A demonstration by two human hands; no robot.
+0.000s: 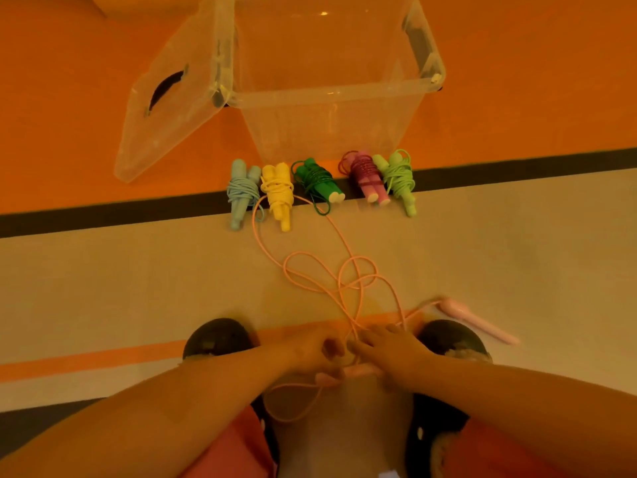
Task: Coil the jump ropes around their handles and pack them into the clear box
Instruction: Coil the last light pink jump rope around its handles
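Observation:
A loose pink jump rope lies in tangled loops on the floor in front of me. One of its handles rests free on the right. The other handle is low between my hands. My left hand curls around that handle's end. My right hand pinches the cord where it meets the handle, and the blur hides the exact grip. Coiled blue, yellow, dark green, magenta and light green ropes lie in a row before the clear box, which stands open with nothing in it.
The box's clear lid leans against its left side. A dark floor stripe runs under the row of ropes. My two dark shoes flank my hands, and my knees in red cloth fill the bottom edge.

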